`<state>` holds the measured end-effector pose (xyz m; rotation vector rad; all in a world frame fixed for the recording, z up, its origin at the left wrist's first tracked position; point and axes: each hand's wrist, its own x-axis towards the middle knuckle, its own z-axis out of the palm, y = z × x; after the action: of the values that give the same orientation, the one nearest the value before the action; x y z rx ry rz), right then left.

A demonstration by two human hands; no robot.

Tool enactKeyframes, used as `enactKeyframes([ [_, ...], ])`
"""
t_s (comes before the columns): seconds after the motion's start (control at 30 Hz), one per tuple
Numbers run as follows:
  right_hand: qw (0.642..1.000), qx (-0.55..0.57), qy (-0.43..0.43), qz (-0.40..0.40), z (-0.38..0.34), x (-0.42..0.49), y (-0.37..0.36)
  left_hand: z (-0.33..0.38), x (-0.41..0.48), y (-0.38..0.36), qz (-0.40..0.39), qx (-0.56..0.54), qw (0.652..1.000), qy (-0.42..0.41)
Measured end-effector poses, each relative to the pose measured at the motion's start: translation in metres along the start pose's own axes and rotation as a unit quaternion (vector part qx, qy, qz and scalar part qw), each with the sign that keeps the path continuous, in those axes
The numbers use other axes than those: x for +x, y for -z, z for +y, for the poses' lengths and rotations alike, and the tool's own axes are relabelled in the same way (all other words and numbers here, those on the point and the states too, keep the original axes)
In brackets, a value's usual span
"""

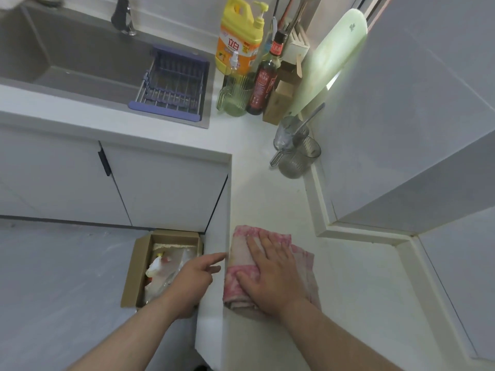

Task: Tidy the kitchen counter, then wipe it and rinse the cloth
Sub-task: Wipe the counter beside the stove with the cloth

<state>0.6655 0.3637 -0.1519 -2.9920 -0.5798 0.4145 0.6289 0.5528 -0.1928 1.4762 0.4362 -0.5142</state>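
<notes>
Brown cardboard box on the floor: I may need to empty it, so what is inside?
Visible inside the brown cardboard box: clear plastic wrapping and a white-and-yellow item. The left hand covers its near right part, so anything there is hidden.

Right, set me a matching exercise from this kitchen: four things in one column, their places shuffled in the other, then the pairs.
Things
1. pink cloth
2. cardboard box
3. purple dish rack
4. yellow detergent bottle

Places
A. spanning the right end of the sink
B. at the back of the counter, just left of a dark sauce bottle
C. on the floor against the cabinet
D. flat under the right hand

Pairs: 1-D, 2-C, 3-A, 4-B
</notes>
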Motion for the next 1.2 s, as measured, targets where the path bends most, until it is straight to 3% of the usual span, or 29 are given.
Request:
enactKeyframes([
  [0.3, 0.999, -0.018, 0.027, 0.031, 0.03, 0.104, 0.023, 0.013, 0.028, -0.006, 0.069, -0.024, 0.997, -0.026],
  [0.57, 0.997, -0.019, 0.066, 0.029, 0.048, 0.135, 0.038, 0.007, 0.021, -0.017, 0.088, -0.071, 0.993, -0.023],
  [0.83, 0.999, -0.038, 0.007, 0.027, 0.09, 0.075, 0.028, 0.008, 0.005, -0.022, 0.053, -0.051, 0.997, -0.037],
  [1.07, 1.0, -0.012, 0.013, -0.006, 0.041, -0.011, 0.015, -0.005, -0.024, -0.016, 0.022, 0.032, 0.998, -0.058],
  [1.2, 0.999, 0.015, 0.039, -0.018, 0.011, -0.061, -0.003, -0.013, -0.051, -0.015, 0.048, 0.053, 0.997, -0.038],
])
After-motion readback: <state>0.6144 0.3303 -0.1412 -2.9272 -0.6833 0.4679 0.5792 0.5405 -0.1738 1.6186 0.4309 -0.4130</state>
